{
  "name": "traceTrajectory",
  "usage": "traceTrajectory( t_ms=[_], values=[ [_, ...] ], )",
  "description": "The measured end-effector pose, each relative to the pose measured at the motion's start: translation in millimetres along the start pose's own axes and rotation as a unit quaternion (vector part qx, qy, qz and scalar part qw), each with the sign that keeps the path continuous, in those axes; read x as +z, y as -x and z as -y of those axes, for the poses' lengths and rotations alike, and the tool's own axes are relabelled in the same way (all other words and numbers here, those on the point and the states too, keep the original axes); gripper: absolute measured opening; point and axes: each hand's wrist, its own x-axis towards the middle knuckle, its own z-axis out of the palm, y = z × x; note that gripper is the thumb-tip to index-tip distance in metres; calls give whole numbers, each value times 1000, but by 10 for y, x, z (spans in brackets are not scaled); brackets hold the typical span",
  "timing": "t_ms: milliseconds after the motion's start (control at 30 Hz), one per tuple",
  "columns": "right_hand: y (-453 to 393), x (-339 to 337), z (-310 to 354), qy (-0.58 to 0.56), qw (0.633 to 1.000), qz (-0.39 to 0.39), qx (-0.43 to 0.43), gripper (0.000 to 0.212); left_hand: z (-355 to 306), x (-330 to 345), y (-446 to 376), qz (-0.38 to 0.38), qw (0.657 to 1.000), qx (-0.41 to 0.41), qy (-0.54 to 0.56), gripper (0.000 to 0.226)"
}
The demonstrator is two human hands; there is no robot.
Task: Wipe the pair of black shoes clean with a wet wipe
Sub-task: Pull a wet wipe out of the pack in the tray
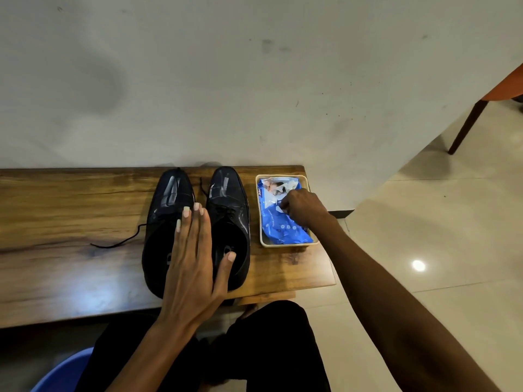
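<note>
Two glossy black lace-up shoes stand side by side on a wooden bench [70, 222], toes toward the wall: the left shoe [167, 202] and the right shoe [229, 199]. My left hand [192, 256] hovers flat over the gap between them, fingers straight, thumb over the right shoe's opening. To the right, a blue wet wipe pack [280, 227] lies in a small cream tray [261, 241]. My right hand [302, 207] is on the pack, its fingertips pinching a bit of white wet wipe [278, 207] at the opening.
A loose black shoelace [119, 241] trails left across the bench. The white wall [226, 80] rises right behind the bench. A chair leg [467, 125] stands on the tiled floor at right. A blue basin [62, 374] sits at bottom left by my knees.
</note>
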Motion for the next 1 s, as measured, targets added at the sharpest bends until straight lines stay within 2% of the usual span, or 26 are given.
traceTrajectory(
  t_ms=[367,567,767,933,1000],
  values=[
    [82,-12,47,23,1000,-9,-13,19,24,-4,11,6,1000,-4,-5,80],
    [157,-95,-104,-101,992,-78,26,15,-5,23,42,10,1000,-4,2,80],
    [267,-109,-153,-180,972,-149,6,22,-61,16,63,12,1000,-1,5,81],
    [297,-124,-180,-103,987,-121,-30,30,-153,-5,33,13,1000,12,12,81],
    [301,-138,-169,-75,988,-128,-45,29,-267,57,-59,38,999,38,5,81]
  ],
)
